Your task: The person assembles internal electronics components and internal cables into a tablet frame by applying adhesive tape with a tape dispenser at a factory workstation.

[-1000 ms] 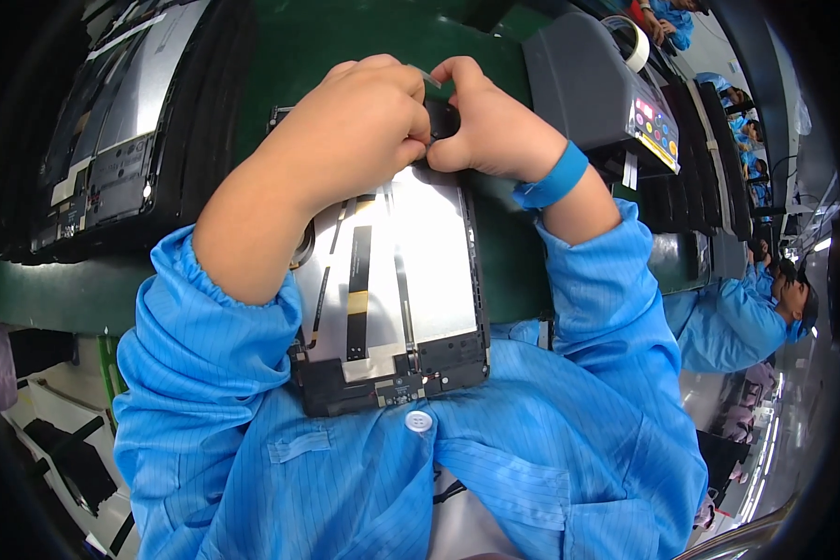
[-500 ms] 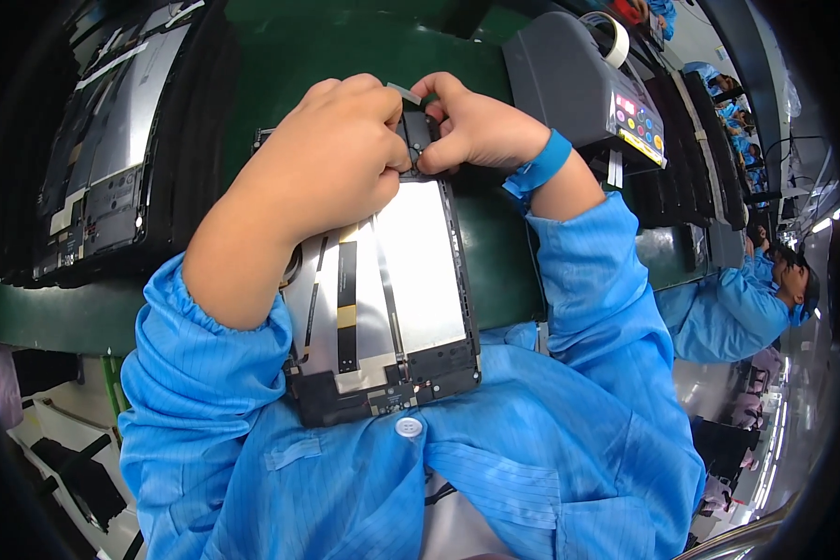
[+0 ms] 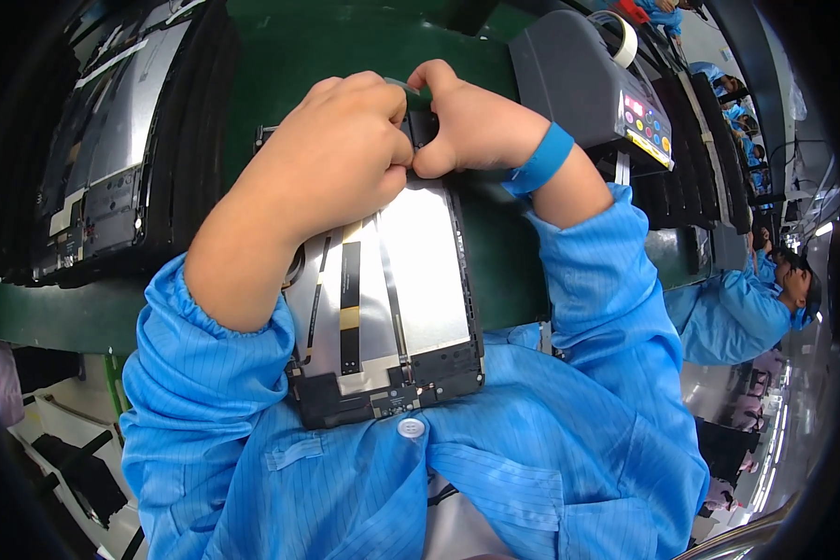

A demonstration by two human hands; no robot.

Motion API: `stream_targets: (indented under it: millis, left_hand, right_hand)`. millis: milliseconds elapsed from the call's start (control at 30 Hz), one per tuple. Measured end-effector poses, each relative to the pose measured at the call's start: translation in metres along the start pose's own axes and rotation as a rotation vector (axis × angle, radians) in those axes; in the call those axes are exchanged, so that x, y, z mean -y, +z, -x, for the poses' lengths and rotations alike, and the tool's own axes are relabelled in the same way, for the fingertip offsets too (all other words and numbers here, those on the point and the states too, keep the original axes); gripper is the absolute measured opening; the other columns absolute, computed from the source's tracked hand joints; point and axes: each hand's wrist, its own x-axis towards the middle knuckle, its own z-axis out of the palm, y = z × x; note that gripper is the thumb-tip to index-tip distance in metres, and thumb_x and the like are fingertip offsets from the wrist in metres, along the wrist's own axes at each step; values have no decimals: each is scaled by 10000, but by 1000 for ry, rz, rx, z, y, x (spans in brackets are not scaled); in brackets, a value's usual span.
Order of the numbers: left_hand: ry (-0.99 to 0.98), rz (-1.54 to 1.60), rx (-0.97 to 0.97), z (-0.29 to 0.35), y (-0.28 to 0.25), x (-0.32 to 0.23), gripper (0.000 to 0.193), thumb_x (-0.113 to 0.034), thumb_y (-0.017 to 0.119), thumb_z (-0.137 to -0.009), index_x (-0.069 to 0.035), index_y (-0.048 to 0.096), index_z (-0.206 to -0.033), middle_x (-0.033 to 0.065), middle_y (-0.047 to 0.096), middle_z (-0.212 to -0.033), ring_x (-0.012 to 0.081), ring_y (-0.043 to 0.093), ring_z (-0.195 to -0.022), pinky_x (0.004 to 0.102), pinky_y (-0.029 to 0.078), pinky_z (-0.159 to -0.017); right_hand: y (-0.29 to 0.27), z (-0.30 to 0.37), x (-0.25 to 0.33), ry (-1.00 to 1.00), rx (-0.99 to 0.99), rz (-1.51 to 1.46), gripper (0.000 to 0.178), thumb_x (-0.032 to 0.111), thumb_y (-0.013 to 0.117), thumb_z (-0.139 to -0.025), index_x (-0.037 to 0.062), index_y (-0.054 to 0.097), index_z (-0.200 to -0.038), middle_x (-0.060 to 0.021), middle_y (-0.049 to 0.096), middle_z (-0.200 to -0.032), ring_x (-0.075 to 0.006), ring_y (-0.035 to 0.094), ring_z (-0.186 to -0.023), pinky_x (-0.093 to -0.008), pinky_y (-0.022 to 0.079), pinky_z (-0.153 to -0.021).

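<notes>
An opened tablet-like device (image 3: 429, 271) lies in front of me, its silvery inside facing up, with dark ribbon cables (image 3: 349, 299) and a small circuit board along its near edge. My left hand (image 3: 345, 154) is closed over its far end, fingers curled down; what they grip is hidden. A thin pale strip (image 3: 402, 85) juts out by its knuckles toward my right index finger. My right hand (image 3: 481, 126) has thumb and index spread in a C over the dark far end. Its thumb touches the left fingers, and its other fingers are mostly hidden.
At left stand stacked black trays (image 3: 182, 140) with a similar device (image 3: 112, 140) on top. A grey machine with coloured buttons (image 3: 569, 84), a tape roll on it, sits at the right back of the green table (image 3: 345, 37). Another person in blue (image 3: 737, 308) sits farther right.
My right thumb and index have spread wider apart, and less of the pale strip shows. The left hand stays almost where it was. The whole view has shifted slightly.
</notes>
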Motion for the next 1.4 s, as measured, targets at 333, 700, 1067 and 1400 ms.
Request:
stream_targets:
  millis: [333, 700, 1067, 1400]
  left_hand:
    - [-17, -54, -21, 0, -7, -3, 119, -55, 637, -616, -26, 687, -721, 66, 544, -782, 245, 543, -837, 371, 428, -794]
    - [40, 53, 39, -4, 0, -15, 277, 35, 606, -635, -76, 709, -868, 91, 551, -876, 273, 543, -879, 371, 445, -789]
    - [-56, -52, 114, -2, -9, -12, 258, 0, 607, -634, -65, 718, -858, 90, 545, -903, 275, 527, -942, 371, 422, -851]
    - [-81, -49, 67, -3, -8, -8, 231, -6, 589, -641, -59, 723, -821, 92, 548, -852, 263, 530, -890, 369, 425, -814]
  right_hand:
    - [-3, 9, -3, 82, 24, -169, 727, 169, 739, -610, -32, 361, -1198, -144, 554, -884, -212, 609, -708, -286, 513, -591]
    - [10, 18, -35, 55, -79, -833, 534, 104, 701, -751, -9, 409, -1184, -36, 552, -830, -116, 586, -710, -241, 507, -633]
    - [16, 17, -29, 37, -149, -636, 601, 108, 769, -639, 2, 461, -1144, -28, 463, -859, -104, 523, -711, -220, 460, -607]
    - [13, 23, -37, -70, -204, -746, 399, 184, 748, -724, 22, 546, -1027, -17, 516, -795, -98, 526, -661, -239, 459, -553]
